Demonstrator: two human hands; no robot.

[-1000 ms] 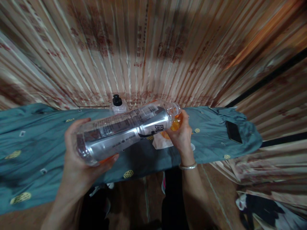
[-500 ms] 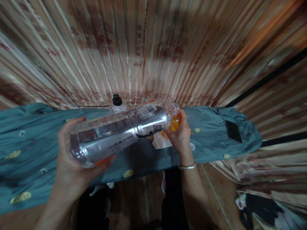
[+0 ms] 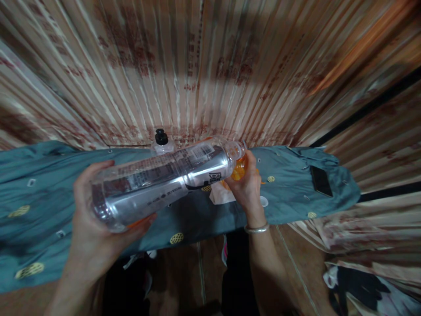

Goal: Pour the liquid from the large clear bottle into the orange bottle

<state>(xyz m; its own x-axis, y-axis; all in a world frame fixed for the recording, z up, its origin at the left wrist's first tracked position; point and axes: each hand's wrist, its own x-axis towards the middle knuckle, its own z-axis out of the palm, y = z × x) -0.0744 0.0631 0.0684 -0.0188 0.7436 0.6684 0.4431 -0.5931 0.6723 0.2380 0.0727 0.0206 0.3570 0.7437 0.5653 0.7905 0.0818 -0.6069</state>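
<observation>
A large clear plastic bottle (image 3: pixel 164 180) with a silver label lies almost level in the air, its mouth end slightly raised toward the right. My left hand (image 3: pixel 98 210) is wrapped round its base. At the mouth end, my right hand (image 3: pixel 248 184) grips a small see-through orange container (image 3: pixel 240 169). The bottle's mouth meets or overlaps the container's top; I cannot tell whether they touch. Beneath my right hand, a white piece (image 3: pixel 221 195), perhaps paper or cloth, is partly hidden. Behind the large bottle stands a clear bottle with a black cap (image 3: pixel 161 137).
A teal patterned cloth (image 3: pixel 197 224) covers the long, narrow surface. A black phone (image 3: pixel 321 181) lies toward its right end, and a small white round thing (image 3: pixel 264 201) sits by my right wrist. Pleated curtains (image 3: pixel 184 79) hang behind. A bag (image 3: pixel 365 289) rests at lower right.
The base of the large bottle has shifted slightly left and down with my left hand. My right hand and the orange container stay almost where they were.
</observation>
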